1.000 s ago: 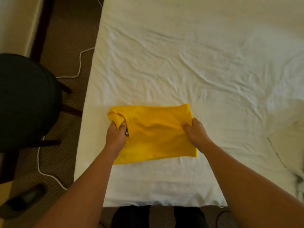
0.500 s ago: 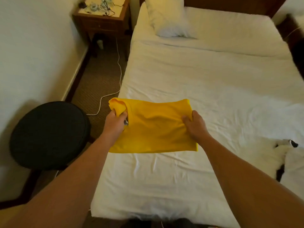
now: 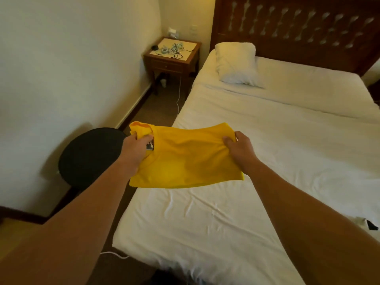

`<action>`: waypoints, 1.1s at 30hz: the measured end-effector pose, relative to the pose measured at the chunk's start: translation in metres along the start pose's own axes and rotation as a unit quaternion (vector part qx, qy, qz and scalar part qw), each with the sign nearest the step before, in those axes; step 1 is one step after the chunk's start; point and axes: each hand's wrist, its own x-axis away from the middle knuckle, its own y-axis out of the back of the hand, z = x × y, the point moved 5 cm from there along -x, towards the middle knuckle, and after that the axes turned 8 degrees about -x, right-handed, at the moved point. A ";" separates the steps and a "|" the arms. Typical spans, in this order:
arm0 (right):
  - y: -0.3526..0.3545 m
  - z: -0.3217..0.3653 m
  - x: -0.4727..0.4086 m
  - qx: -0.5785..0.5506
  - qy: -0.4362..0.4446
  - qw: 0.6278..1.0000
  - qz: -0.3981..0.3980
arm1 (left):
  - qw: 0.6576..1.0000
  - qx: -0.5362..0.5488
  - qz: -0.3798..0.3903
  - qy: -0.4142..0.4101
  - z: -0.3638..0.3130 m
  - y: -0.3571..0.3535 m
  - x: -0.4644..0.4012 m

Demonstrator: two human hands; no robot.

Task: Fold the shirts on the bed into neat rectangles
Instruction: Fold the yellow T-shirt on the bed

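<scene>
A folded yellow shirt point(image 3: 185, 159) hangs in the air as a rough rectangle over the left edge of the bed point(image 3: 267, 153). My left hand point(image 3: 134, 150) grips its left end by the collar, where a small label shows. My right hand point(image 3: 239, 150) pinches the right end, thumb on top. The shirt is off the white sheet. At the bed's right edge a bit of white and black cloth point(image 3: 368, 224) peeks into view.
A round black stool point(image 3: 88, 157) stands left of the bed, partly under the shirt. A wooden nightstand point(image 3: 171, 58) with cables sits in the corner. A white pillow point(image 3: 236, 62) lies by the dark headboard point(image 3: 298, 31). A white cord point(image 3: 177, 99) runs along the floor.
Both hands have lifted the folded yellow shirt off the sheet and carried it up and left, over the bed's edge. My view has risen from the mattress to the whole room.
</scene>
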 end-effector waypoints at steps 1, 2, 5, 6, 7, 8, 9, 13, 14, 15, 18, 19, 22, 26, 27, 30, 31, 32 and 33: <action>-0.002 0.003 0.004 -0.008 0.000 1.000 0.008 | 1.000 0.006 -0.009 0.003 0.003 0.007 0.006; -0.005 0.006 0.008 -0.018 -0.004 1.000 0.018 | 1.000 0.011 -0.019 0.007 0.004 0.014 0.014; -0.020 0.014 0.021 -0.036 -0.025 0.998 0.052 | 0.999 0.029 -0.034 0.014 0.012 0.035 0.033; -0.028 0.018 0.026 -0.032 -0.027 0.997 0.065 | 0.999 0.035 -0.040 0.010 0.015 0.043 0.039; -0.036 0.023 0.031 -0.025 -0.021 0.996 0.078 | 0.998 0.042 -0.047 0.008 0.019 0.052 0.044; -0.045 0.028 0.036 -0.016 -0.010 0.996 0.089 | 0.997 0.047 -0.056 0.009 0.022 0.061 0.051; -0.055 0.034 0.041 -0.009 0.006 0.995 0.099 | 0.996 0.051 -0.066 0.012 0.027 0.071 0.056; -0.098 0.055 0.058 0.017 0.054 0.989 0.140 | 0.990 0.076 -0.115 0.029 0.052 0.118 0.070; -0.110 0.060 0.062 0.021 0.064 0.986 0.152 | 0.988 0.084 -0.126 0.030 0.059 0.130 0.073; -0.123 0.066 0.066 0.025 0.075 0.983 0.164 | 0.986 0.091 -0.136 0.033 0.067 0.143 0.074; -0.165 0.083 0.081 0.047 0.096 0.974 0.198 | 0.980 0.104 -0.163 0.050 0.090 0.183 0.081; -0.182 0.089 0.087 0.054 0.103 0.971 0.210 | 0.977 0.111 -0.171 0.058 0.098 0.198 0.083; -0.237 0.105 0.107 0.075 0.126 0.958 0.245 | 0.966 0.132 -0.213 0.068 0.125 0.248 0.090; -0.322 0.124 0.141 0.095 0.153 0.938 0.295 | 0.950 0.154 -0.257 0.091 0.171 0.319 0.100; -0.346 0.128 0.150 0.100 0.157 0.933 0.307 | 0.946 0.159 -0.267 0.096 0.184 0.338 0.102; -0.422 0.137 0.182 0.112 0.163 0.918 0.344 | 0.933 0.181 -0.293 0.107 0.224 0.397 0.104; -0.447 0.140 0.194 0.114 0.163 0.912 0.358 | 0.929 0.188 -0.297 0.115 0.236 0.416 0.106; -0.473 0.142 0.206 0.115 0.165 0.906 0.371 | 0.925 0.196 -0.302 0.122 0.250 0.435 0.107; -0.497 0.144 0.218 0.117 0.167 0.901 0.384 | 0.921 0.198 -0.309 0.129 0.261 0.452 0.109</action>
